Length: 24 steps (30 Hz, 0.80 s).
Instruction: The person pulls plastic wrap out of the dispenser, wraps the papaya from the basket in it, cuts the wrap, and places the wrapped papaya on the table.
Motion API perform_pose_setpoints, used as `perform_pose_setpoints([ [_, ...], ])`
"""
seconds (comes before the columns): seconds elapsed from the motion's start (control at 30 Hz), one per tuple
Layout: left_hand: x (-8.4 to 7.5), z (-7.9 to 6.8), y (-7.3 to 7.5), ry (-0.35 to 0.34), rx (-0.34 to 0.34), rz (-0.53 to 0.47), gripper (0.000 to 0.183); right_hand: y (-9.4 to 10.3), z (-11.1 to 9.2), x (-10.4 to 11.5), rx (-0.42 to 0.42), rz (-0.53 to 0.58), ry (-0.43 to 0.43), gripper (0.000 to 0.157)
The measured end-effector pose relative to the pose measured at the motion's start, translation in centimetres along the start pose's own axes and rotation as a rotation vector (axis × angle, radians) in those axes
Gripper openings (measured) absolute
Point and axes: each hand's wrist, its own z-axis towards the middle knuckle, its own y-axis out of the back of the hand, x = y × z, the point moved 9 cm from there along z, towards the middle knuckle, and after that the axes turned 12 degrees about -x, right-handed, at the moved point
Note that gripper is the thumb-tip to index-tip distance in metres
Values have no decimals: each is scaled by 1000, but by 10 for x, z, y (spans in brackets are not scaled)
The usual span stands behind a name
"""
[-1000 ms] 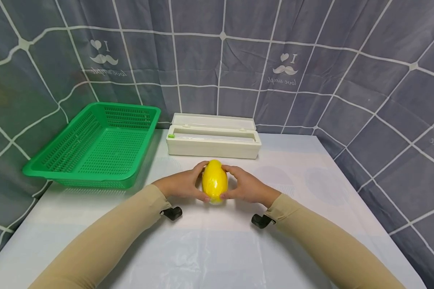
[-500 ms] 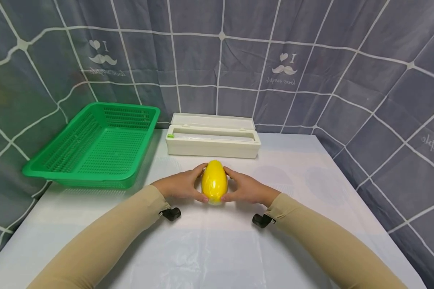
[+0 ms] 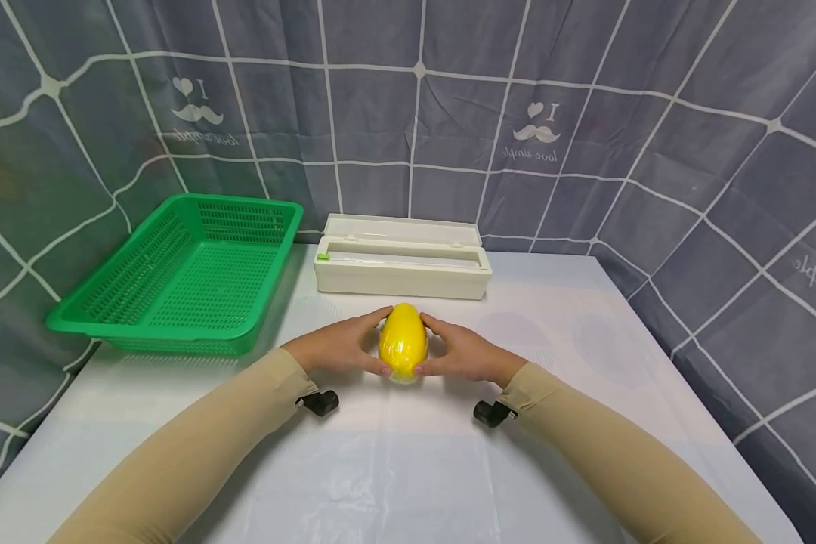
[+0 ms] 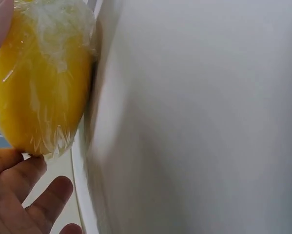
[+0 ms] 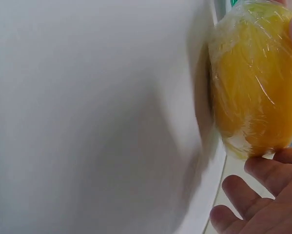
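Observation:
A yellow oval melon (image 3: 403,341), wrapped in clear cling film, is between both hands above the white table (image 3: 408,468). My left hand (image 3: 340,346) holds its left side, thumb at the near end and fingers at the far end. On the other side, my right hand (image 3: 469,351) holds it the same way. Film bunches and wrinkles around the melon (image 4: 43,83) in the left wrist view. In the right wrist view the lower fingers (image 5: 241,195) are spread apart from the melon (image 5: 258,78). Whether its underside touches the table is hard to tell.
Behind the hands stands a white cling film dispenser (image 3: 401,279), lid raised, with a small green slider (image 3: 323,257) at its left. A green perforated basket (image 3: 245,332) sits at the back left. Grey checked curtain (image 3: 367,113) encloses the table's back and sides.
My right fingertips have slid slightly outward at the melon's far end. Otherwise both hands and the melon stay in nearly the same place; the basket and dispenser have not moved.

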Motion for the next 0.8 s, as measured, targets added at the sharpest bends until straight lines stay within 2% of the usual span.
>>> perform_pose_setpoints([
  [0.37, -1, -1, 0, -3, -21, 66, 118, -4, -2, -4, 31, 50, 5, 111],
  [0.53, -2, -3, 0, -7, -25, 88, 117, -4, -1, -2, 28, 36, 18, 112],
  [0.8, 2, -2, -2, 9, -25, 77, 119, -6, 0, -3, 45, 38, 16, 110],
])
